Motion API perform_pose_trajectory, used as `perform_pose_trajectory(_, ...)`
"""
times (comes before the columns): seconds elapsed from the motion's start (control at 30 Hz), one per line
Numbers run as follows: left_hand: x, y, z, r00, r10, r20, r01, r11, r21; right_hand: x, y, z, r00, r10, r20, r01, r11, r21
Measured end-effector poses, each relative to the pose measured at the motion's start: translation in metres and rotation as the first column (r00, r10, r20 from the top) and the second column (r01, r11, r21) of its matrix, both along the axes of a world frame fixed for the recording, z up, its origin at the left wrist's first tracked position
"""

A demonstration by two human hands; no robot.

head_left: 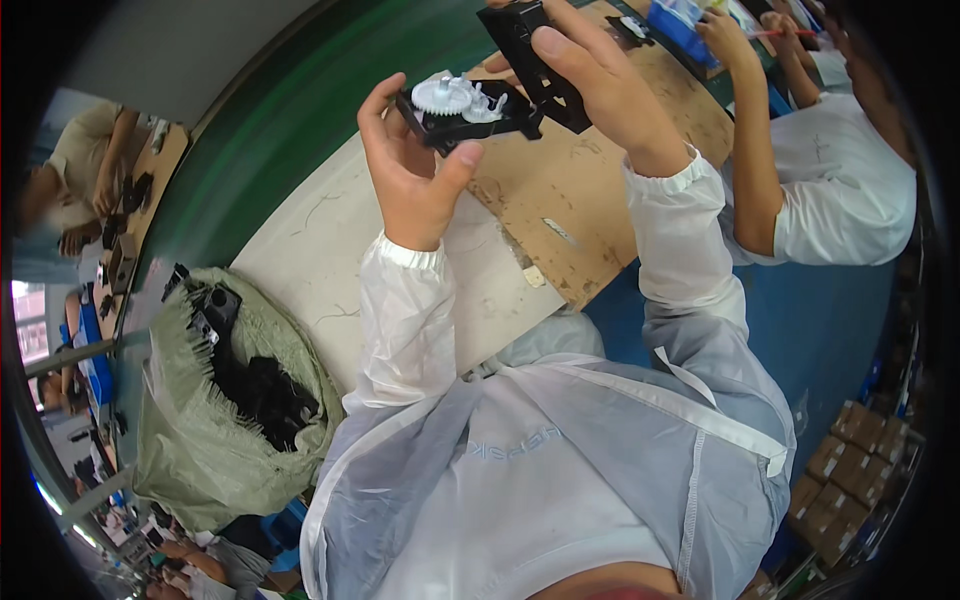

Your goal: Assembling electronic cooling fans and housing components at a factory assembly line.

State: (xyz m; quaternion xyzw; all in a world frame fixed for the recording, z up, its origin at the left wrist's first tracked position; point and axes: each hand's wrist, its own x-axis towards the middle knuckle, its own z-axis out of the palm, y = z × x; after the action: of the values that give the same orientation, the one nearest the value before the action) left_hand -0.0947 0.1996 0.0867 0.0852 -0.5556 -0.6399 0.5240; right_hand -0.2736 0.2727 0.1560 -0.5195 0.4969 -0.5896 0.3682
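My left hand (415,185) grips a black plastic housing (440,132) by its side, thumb in front and fingers behind. White plastic gears (445,96) sit in the housing, a large toothed one at the left and smaller pieces to its right. In my right hand (615,95) is a flat black plastic cover (540,65) with cut-outs, held upright and tilted. The cover's lower end is close against the housing's right end; whether they touch I cannot tell. Both parts are in the air over the work table.
Beneath my hands lie a brown board (590,215) and a pale sheet (310,255). A green woven sack (180,430) of black plastic parts stands at left. Beyond runs a green belt (270,130). A co-worker (820,180) sits at right, near a blue bin (680,30). Cartons (840,480) are stacked lower right.
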Motion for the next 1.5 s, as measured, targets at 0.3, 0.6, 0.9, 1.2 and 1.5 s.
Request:
perform_pose_trajectory(0.3,0.027,-0.006,-0.008,0.975,0.197,0.107,-0.218,0.942,0.255,0.061,-0.014,-0.012,0.990,-0.066,-0.126,0.068,0.998,0.016)
perform_pose_trajectory(0.6,0.031,0.015,0.020,0.972,0.168,-0.161,-0.082,0.894,0.440,0.089,0.000,-0.035,0.951,-0.300,-0.077,0.304,0.952,0.039)
perform_pose_trajectory(0.9,0.031,0.011,0.013,0.927,0.374,0.027,-0.373,0.911,0.176,0.101,0.002,-0.023,0.976,-0.215,-0.020,0.215,0.977,-0.014)
perform_pose_trajectory(1.2,0.036,0.020,0.023,0.935,0.349,0.063,-0.355,0.915,0.194,0.107,-0.002,-0.030,0.979,-0.201,-0.021,0.200,0.979,-0.049)
perform_pose_trajectory(1.5,0.033,0.020,0.020,0.894,0.426,0.135,-0.442,0.888,0.124,0.111,-0.005,-0.035,0.974,-0.225,-0.035,0.222,0.973,-0.059)
